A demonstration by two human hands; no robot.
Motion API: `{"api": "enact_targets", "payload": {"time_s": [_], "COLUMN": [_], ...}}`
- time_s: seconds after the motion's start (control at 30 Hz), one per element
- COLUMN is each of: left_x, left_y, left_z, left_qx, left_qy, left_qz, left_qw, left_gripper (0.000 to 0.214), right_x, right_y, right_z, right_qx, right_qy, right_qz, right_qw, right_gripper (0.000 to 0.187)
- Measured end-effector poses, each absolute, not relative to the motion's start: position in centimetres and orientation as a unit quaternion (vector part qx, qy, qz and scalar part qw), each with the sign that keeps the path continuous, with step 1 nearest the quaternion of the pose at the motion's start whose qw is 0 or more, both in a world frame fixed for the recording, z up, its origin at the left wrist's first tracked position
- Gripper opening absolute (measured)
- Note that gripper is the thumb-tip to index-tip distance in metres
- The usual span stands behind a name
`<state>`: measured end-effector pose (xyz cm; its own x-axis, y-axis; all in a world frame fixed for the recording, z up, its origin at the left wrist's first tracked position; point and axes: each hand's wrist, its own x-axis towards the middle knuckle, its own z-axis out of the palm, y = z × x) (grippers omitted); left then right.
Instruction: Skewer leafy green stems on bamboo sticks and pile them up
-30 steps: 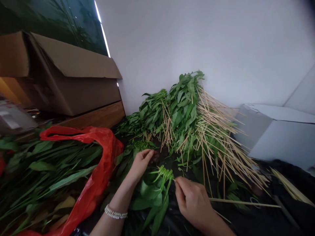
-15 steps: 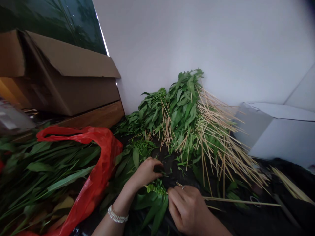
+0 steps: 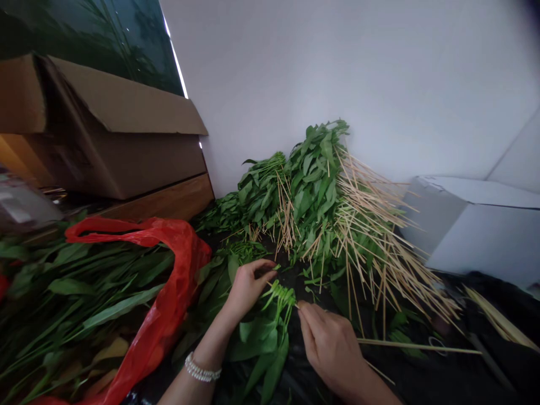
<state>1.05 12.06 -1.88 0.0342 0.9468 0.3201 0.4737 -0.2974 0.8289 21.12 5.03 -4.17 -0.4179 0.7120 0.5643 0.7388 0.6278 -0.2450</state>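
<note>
My right hand [image 3: 331,340] is closed around a thin wooden skewer [image 3: 297,306]. Near its far end, folded green stems [image 3: 282,293] are bunched on the stick, and long leaves [image 3: 264,343] hang below them. My left hand [image 3: 253,287], with a beaded bracelet at the wrist, is beside the skewer's tip. Its thumb and fingertips pinch a small green stem piece [image 3: 277,267], just above the bunched stems. The skewer's other end seems to come out below my right hand.
Heaped leafy skewers [image 3: 316,180] lean against the white wall, bare sticks [image 3: 379,242] pointing right. A red plastic bag [image 3: 169,281] of loose leafy stems [image 3: 105,281] lies left, below a cardboard box [image 3: 126,152]. A white box [image 3: 472,230] stands right. One loose skewer [image 3: 422,346] lies on black sheeting.
Both hands have shifted slightly; the skewered stems have risen and come into fuller view between them. My left fingers are now at the skewer's tip with a green piece.
</note>
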Motion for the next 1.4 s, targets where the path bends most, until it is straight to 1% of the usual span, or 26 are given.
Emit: {"api": "enact_targets", "payload": {"time_s": [0.1, 0.23, 0.5, 0.67, 1.03, 1.4], "left_x": [1.1, 1.2, 1.4, 1.6, 1.8, 2.2], "left_y": [12.0, 12.0, 11.7, 11.5, 11.4, 11.4], "left_z": [-1.6, -1.0, -0.8, -0.7, -0.5, -2.1], "left_qx": [0.644, 0.626, 0.587, 0.576, 0.6, 0.654], "left_qy": [0.524, 0.514, 0.51, 0.511, 0.52, 0.546], "left_qz": [0.462, 0.474, 0.475, 0.475, 0.464, 0.428], "left_qw": [0.31, 0.345, 0.412, 0.426, 0.392, 0.3], "left_gripper": [0.021, 0.019, 0.028, 0.029, 0.021, 0.018], "right_x": [21.3, 21.4, 21.4, 21.3, 21.3, 21.1], "right_y": [5.4, 5.7, 5.7, 5.7, 5.7, 5.8], "right_z": [-4.5, -4.6, -4.5, -4.6, -4.7, -4.8], "right_qx": [-0.469, -0.5, -0.504, -0.509, -0.533, -0.556], "right_qy": [-0.821, -0.806, -0.802, -0.801, -0.794, -0.787], "right_qz": [0.012, 0.031, 0.041, 0.037, 0.055, 0.077], "right_qw": [0.326, 0.316, 0.317, 0.314, 0.287, 0.255], "right_gripper": [0.027, 0.026, 0.026, 0.028, 0.03, 0.029]}}
